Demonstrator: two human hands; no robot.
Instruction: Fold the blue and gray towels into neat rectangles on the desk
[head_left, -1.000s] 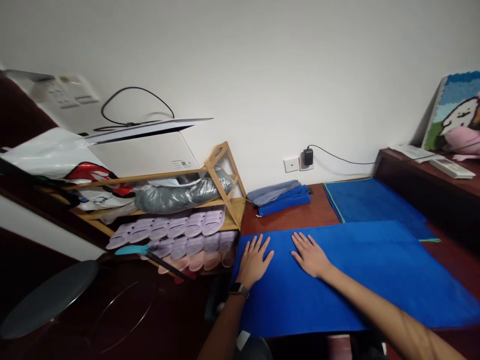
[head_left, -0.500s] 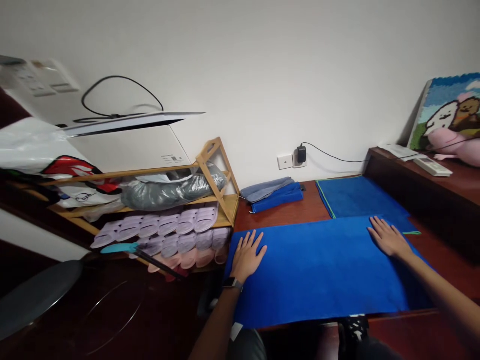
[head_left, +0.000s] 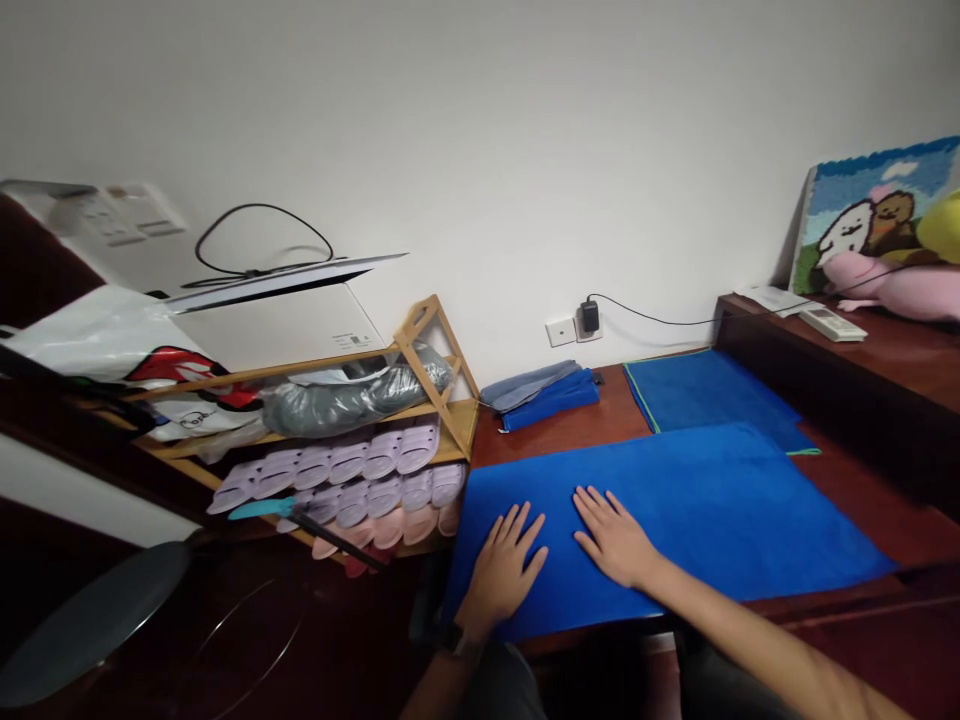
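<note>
Head view: left hand [head_left: 501,568] and right hand [head_left: 616,540] lie flat, gripping nothing, and one uneven push could ruck the blue cloth [head_left: 697,500]!

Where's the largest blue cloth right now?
Head view, lower centre to right: the largest blue cloth lies spread on the table, right of the shoe rack, under the left hand and right hand.

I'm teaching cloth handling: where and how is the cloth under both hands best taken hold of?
Probably pinch this blue cloth at its near right corner, from the right: the cloth is spread flat, and that corner lies clear of the left hand and right hand.
</note>
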